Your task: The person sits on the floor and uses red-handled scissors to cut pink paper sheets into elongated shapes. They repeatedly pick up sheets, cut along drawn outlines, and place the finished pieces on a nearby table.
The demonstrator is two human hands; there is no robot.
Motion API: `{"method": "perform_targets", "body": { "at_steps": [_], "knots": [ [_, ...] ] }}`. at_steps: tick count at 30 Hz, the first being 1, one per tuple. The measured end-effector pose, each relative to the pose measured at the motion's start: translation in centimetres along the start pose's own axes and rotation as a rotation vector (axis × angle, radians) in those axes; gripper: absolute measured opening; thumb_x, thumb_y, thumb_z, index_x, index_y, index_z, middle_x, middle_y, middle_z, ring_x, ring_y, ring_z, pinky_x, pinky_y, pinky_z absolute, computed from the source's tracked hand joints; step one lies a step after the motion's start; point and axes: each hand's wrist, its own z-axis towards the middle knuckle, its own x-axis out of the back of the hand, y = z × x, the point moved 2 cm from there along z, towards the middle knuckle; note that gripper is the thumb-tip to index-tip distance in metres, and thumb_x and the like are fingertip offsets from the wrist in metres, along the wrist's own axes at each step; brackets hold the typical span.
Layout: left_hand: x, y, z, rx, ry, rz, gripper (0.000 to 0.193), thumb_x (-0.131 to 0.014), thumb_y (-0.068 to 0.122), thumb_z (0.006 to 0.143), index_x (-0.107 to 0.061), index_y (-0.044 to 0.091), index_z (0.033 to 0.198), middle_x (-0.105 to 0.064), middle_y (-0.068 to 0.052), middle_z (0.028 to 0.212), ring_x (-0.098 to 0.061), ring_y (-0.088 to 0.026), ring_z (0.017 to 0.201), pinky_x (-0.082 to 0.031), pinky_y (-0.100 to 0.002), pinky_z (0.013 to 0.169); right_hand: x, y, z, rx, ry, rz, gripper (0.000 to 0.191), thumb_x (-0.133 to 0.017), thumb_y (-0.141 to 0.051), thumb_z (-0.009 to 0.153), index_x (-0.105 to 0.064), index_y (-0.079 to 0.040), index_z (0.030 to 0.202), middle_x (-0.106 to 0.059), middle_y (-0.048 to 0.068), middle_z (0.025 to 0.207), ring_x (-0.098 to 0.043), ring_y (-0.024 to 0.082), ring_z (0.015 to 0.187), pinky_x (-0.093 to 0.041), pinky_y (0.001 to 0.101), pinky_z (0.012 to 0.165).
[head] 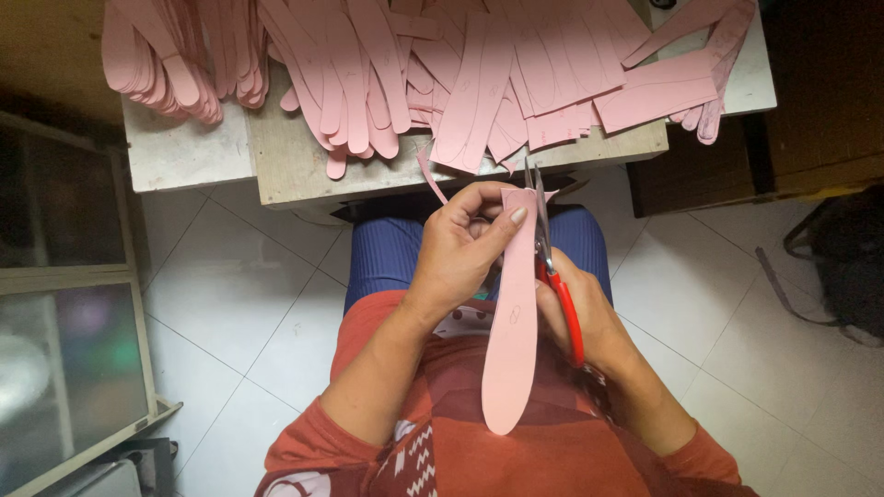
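My left hand grips the upper end of a long pink foam strip that hangs down over my lap. A thin pink offcut curls away above that hand. In my right hand are scissors with red handles; their metal blades run along the strip's right edge near its top. Both hands sit close together above my knees, just in front of the table edge.
A low table ahead carries piles of similar pink strips and pink sheets. White tiled floor lies below. A glass-fronted cabinet stands left, a dark bag right.
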Motion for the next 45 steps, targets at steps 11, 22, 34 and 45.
{"method": "perform_targets", "body": {
  "at_steps": [11,22,34,45],
  "knots": [
    [-0.7,1.2,0.1,0.029,-0.041,0.07,0.025,-0.069,0.009,0.099,-0.066,-0.004,0.12,-0.072,-0.005,0.099,-0.066,-0.004,0.08,-0.056,-0.019,0.068,0.7,-0.6,0.4,-0.065,-0.013,0.114,0.03,-0.049,-0.014,0.093,-0.056,0.0,0.119,-0.066,0.013,0.075,-0.064,0.023,0.06,-0.052,0.0356,0.057],
    [0.8,4.1,1.2,0.093,-0.106,0.301,0.028,-0.072,0.016,0.094,-0.072,0.0,0.117,-0.072,0.002,0.088,-0.06,0.001,0.071,-0.051,-0.016,0.063,1.7,-0.4,0.6,-0.053,-0.039,-0.007,0.015,-0.058,-0.017,0.093,-0.055,-0.003,0.1,-0.056,0.009,0.07,-0.055,0.02,0.06,-0.048,0.0347,0.057],
    [1.7,6.0,1.4,0.201,-0.194,0.507,0.026,-0.076,0.021,0.09,-0.08,0.003,0.107,-0.062,0.005,0.071,-0.05,-0.001,0.062,-0.042,-0.019,0.054,2.1,0.0,0.8,-0.02,-0.147,-0.031,0.015,-0.059,-0.015,0.091,-0.053,-0.003,0.097,-0.054,0.012,0.071,-0.052,0.024,0.064,-0.046,0.0376,0.062],
    [4.0,4.8,2.5,0.262,-0.335,0.396,0.025,-0.079,0.018,0.087,-0.077,0.0,0.105,-0.072,-0.001,0.079,-0.063,-0.003,0.067,-0.053,-0.02,0.059,3.0,2.0,0.7,-0.086,-0.22,-0.123,0.02,-0.065,-0.019,0.094,-0.055,-0.003,0.087,-0.048,0.008,0.062,-0.045,0.017,0.06,-0.045,0.0352,0.054]
  ]
}}
